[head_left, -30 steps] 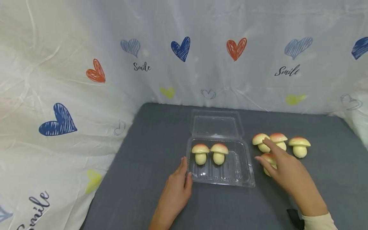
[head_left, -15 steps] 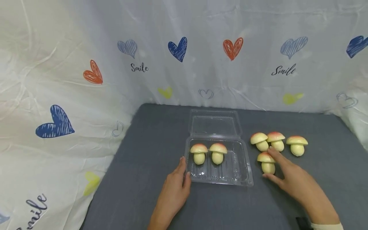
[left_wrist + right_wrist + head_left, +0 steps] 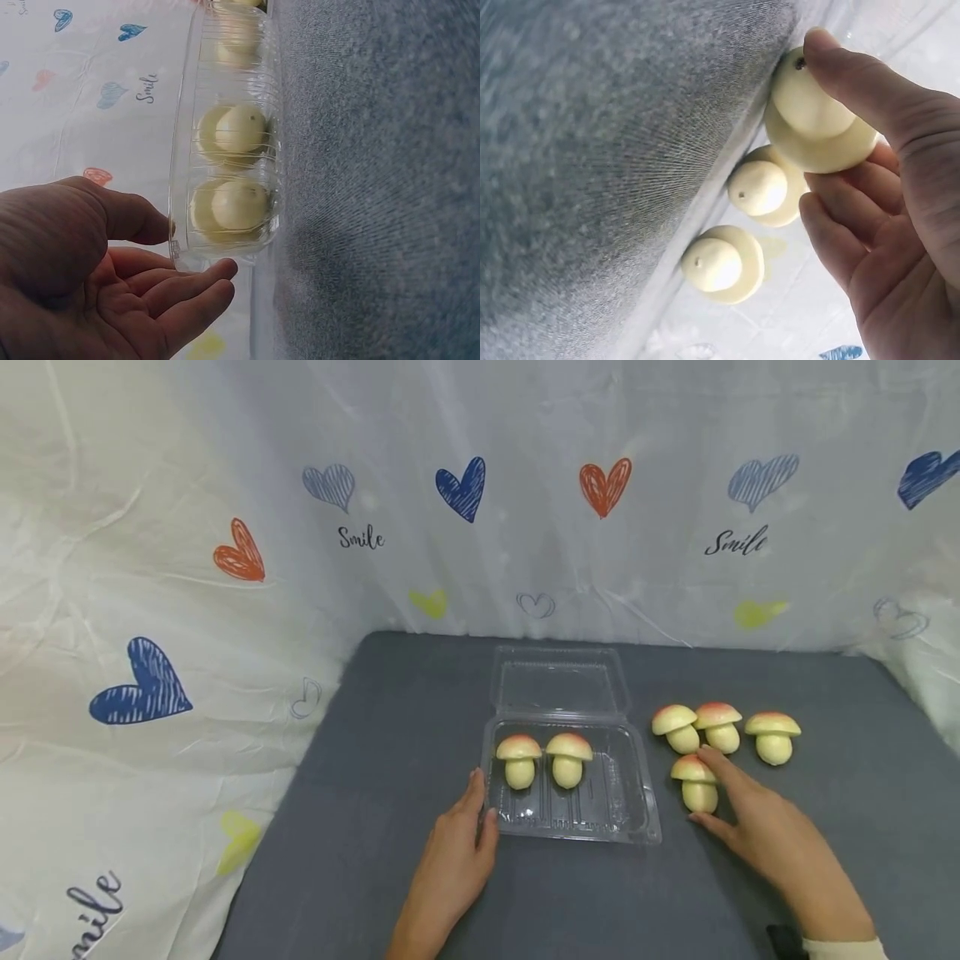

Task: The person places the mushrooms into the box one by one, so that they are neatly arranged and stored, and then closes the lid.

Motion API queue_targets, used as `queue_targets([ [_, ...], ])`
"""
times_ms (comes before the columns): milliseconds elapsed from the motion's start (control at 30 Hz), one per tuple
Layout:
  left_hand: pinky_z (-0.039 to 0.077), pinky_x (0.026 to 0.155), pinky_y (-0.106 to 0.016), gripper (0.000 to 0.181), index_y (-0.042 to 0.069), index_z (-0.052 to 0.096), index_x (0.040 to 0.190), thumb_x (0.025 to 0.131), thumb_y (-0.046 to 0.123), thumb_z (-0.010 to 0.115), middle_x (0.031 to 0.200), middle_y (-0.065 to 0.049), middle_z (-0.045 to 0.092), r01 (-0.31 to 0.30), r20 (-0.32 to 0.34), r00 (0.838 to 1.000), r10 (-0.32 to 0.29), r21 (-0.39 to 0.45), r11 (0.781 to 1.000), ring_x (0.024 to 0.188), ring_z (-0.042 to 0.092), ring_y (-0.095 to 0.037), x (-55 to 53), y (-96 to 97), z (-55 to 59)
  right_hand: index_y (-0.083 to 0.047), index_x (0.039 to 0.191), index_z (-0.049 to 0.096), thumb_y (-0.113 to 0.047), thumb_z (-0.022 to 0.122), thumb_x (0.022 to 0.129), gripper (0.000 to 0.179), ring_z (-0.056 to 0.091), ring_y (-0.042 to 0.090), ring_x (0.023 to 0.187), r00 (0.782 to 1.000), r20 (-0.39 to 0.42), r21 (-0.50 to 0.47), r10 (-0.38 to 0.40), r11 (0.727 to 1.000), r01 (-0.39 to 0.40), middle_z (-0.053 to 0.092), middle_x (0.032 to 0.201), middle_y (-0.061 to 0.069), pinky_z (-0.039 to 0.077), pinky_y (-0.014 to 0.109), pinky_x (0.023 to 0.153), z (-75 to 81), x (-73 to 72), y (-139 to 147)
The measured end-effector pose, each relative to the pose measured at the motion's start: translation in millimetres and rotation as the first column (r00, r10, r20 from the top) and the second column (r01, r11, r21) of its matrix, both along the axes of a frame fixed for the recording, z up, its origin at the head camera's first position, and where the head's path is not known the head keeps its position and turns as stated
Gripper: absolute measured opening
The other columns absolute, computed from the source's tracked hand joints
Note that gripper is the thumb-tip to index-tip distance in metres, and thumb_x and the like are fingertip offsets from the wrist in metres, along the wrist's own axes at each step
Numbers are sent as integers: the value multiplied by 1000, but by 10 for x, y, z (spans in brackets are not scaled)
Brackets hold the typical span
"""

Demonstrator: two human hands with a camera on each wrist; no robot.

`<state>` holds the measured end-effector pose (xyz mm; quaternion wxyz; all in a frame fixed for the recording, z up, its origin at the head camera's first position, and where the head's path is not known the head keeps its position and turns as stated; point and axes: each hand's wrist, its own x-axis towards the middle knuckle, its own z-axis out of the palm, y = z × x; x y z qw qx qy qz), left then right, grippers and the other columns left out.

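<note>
A clear plastic clamshell container (image 3: 622,827) lies with its lid folded back. Inside stand two toy mushrooms (image 3: 520,760) with pale yellow stems and red-tinged caps, side by side at the left. My left hand (image 3: 453,860) holds the container's left edge; in the left wrist view the thumb lies on the rim and the fingers reach beneath it. To the right of the container, my right hand (image 3: 776,843) grips another toy mushroom (image 3: 697,785), thumb at the stem's end and fingers by the cap. In the right wrist view this mushroom (image 3: 810,105) is close to the table.
Behind the right hand, several more toy mushrooms rest on the dark grey table (image 3: 375,777): two touching (image 3: 678,727) and one apart (image 3: 773,737). A white curtain (image 3: 547,560) with hearts and "Smile" lettering hangs at the back and left.
My right hand has come from above the mushrooms down and toward me, its thumb and fingers now around the nearest mushroom. The left hand stays at the container; the head view has shifted slightly.
</note>
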<state>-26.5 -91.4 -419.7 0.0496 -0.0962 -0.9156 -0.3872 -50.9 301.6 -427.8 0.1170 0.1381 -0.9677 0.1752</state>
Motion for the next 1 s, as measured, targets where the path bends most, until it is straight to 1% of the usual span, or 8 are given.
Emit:
queue_targets([
  [100, 48, 112, -53, 55, -9, 44, 156, 107, 10, 61, 156, -27, 48, 0, 7, 1000, 0, 2, 1000, 142, 51, -37, 12, -2, -5, -11, 148, 48, -23, 96, 77, 86, 67, 37, 63, 999, 28, -10, -26, 1000, 27, 73, 89, 23, 48, 61, 55, -1, 18, -8],
  [200, 48, 111, -53, 56, -9, 44, 156, 106, 10, 62, 156, -27, 48, 3, 1, 1000, -3, 3, 1000, 141, 52, -38, 19, -1, -8, -8, 147, 49, -23, 96, 77, 86, 64, 35, 57, 999, 4, -13, -44, 999, 44, 70, 78, 20, 46, 61, 52, 27, 18, -22],
  [400, 49, 111, -53, 55, -9, 44, 156, 107, 10, 61, 156, -27, 48, 1, -13, 1000, -1, 12, 1000, 141, 52, -37, 9, -5, -4, -8, 145, 51, -22, 96, 74, 85, 56, 29, 48, 992, -114, -48, -58, 997, 53, 65, 69, 15, 44, 59, 47, 169, -12, -127],
  [533, 48, 111, -53, 55, -9, 44, 156, 107, 10, 61, 156, -28, 47, 2, -11, 1000, -2, 10, 1000, 142, 51, -37, 6, -9, -13, -12, 145, 50, -26, 95, 77, 83, 51, 24, 46, 991, -111, -75, -79, 995, 71, 61, 65, 7, 41, 54, 44, 292, -15, -225],
  [633, 47, 112, -52, 55, -9, 43, 156, 107, 10, 61, 156, -28, 47, 3, -4, 1000, -3, 15, 1000, 142, 51, -37, 10, -7, -17, -13, 146, 51, -30, 94, 79, 82, 46, 19, 45, 991, -105, -83, -88, 993, 79, 58, 63, 3, 39, 46, 42, 364, -12, -316],
  [800, 47, 112, -52, 55, -10, 43, 156, 107, 10, 60, 156, -29, 47, 9, -14, 1000, -8, 21, 1000, 143, 50, -37, 9, -5, -20, -14, 148, 50, -36, 93, 81, 83, 39, 12, 44, 993, -99, -78, -66, 995, 58, 49, 59, -4, 34, 36, 43, 407, -37, -493],
  [867, 47, 112, -52, 55, -10, 43, 156, 107, 10, 60, 156, -28, 47, 8, -15, 1000, -7, 20, 1000, 142, 50, -37, 9, -6, -18, -15, 150, 49, -39, 93, 81, 85, 38, 12, 44, 995, -86, -76, -59, 996, 52, 49, 59, -6, 33, 36, 43, 404, -52, -554],
  [1000, 47, 112, -52, 56, -9, 43, 156, 107, 10, 60, 157, -28, 47, 2, -7, 1000, -2, 19, 1000, 142, 51, -36, 11, -8, -10, -17, 151, 51, -43, 94, 80, 87, 40, 12, 44, 995, -85, -73, -45, 997, 38, 57, 61, -2, 36, 38, 43, 385, -86, -662],
])
